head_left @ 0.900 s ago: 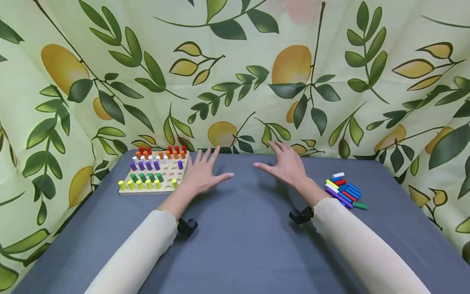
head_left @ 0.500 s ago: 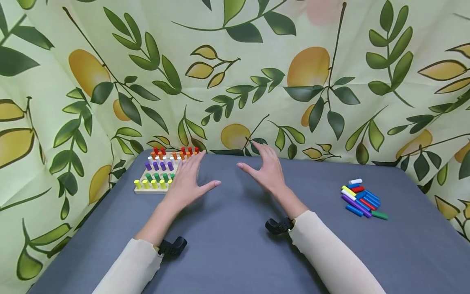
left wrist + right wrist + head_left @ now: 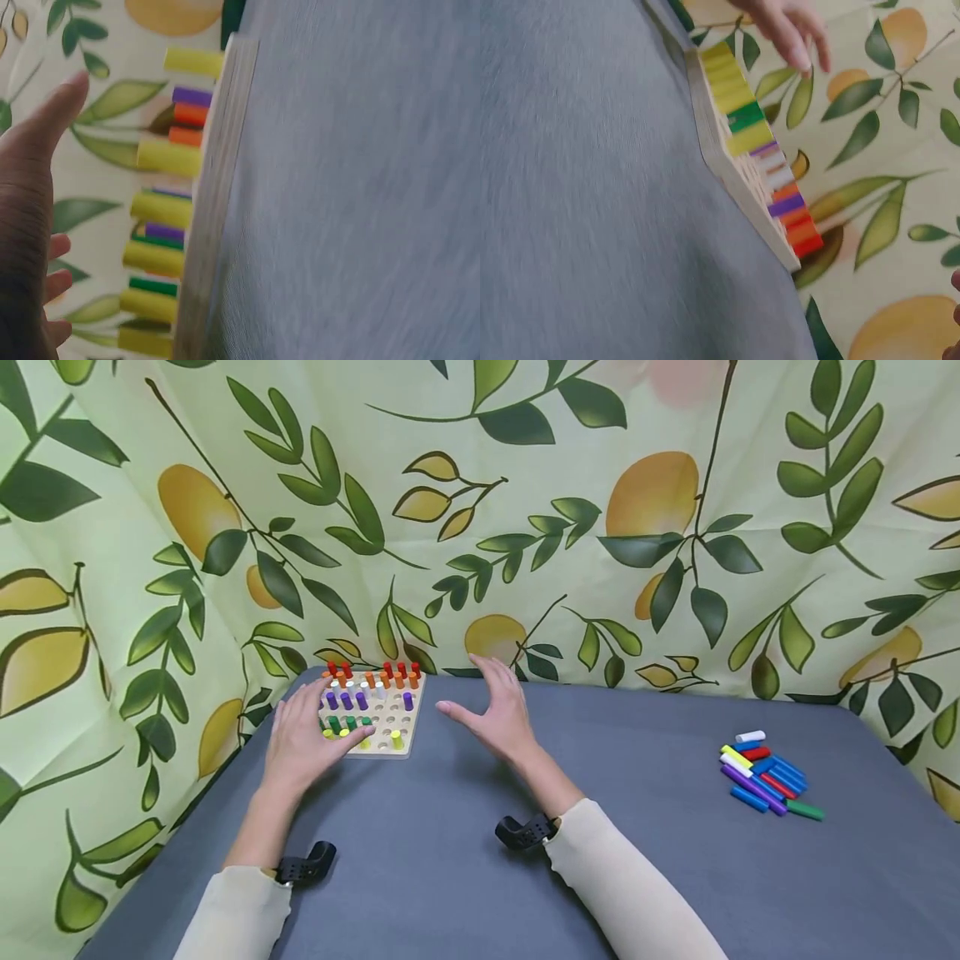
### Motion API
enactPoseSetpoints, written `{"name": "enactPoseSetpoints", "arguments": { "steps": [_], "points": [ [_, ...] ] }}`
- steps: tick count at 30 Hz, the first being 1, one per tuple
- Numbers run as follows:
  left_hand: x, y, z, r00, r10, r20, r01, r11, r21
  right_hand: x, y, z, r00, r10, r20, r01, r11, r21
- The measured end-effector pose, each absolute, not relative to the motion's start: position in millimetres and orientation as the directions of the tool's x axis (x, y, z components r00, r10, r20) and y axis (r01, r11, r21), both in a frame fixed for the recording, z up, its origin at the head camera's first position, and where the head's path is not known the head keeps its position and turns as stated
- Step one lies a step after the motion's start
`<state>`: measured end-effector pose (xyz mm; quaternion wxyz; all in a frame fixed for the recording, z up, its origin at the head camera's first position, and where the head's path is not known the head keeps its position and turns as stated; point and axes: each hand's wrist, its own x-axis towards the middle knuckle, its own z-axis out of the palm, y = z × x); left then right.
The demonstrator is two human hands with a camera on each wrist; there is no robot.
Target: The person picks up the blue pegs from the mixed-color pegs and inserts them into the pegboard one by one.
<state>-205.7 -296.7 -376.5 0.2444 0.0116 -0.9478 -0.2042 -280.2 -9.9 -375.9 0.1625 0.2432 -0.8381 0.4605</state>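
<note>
Pegboard [image 3: 388, 710] sits by the far left corner of the tabletop [image 3: 420, 877] — the left hand [image 3: 296, 739] has shifted from its right side to its left, leaving it between that and the right hand [image 3: 497, 714] — thumbs wide of fingers, nothing held.

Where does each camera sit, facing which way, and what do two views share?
Head: on the head, facing forward and down at table, pegboard, loose pegs and patterned cloth; left hand, right hand and sleeves show.
Left wrist: on that wrist, facing the pegboard's edge, picture turned sideways; left hand at left edge.
Right wrist: on that wrist, facing the pegboard's corner, turned the opposite way; a little of the right hand at right edge, left hand at top.
Shared: both wrist views show pegboard, table and patterned cloth.
</note>
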Motion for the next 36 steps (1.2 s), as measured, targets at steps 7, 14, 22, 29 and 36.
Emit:
{"name": "enactPoseSetpoints", "arguments": {
  "steps": [7,14,22,29,36],
  "points": [
    [-191.5,-334.1,-379.5,-0.928,-0.240,0.285,-0.111,0.908,0.404,-277.3,-48.0,-385.7,-0.846,-0.373,0.381,-0.520,0.422,-0.742],
    [-190.1,-350.0,-394.3,-0.949,-0.299,0.102,-0.187,0.792,0.581,-277.3,-72.2,-411.7,-0.869,-0.444,0.216,-0.421,0.437,-0.795],
    [-190.1,-358.2,-408.9,-0.947,-0.314,0.063,-0.189,0.708,0.680,-279.8,-81.3,-422.5,-0.862,-0.467,0.196,-0.447,0.520,-0.728],
    [-196.4,-358.6,-410.7,-0.964,-0.263,0.024,-0.199,0.783,0.590,-281.1,-79.4,-424.4,-0.811,-0.561,0.167,-0.555,0.645,-0.526],
    [-201.7,-359.5,-413.2,-0.973,-0.230,0.033,-0.174,0.814,0.554,-281.2,-78.8,-429.8,-0.807,-0.575,0.135,-0.572,0.703,-0.424]
  ]
}}
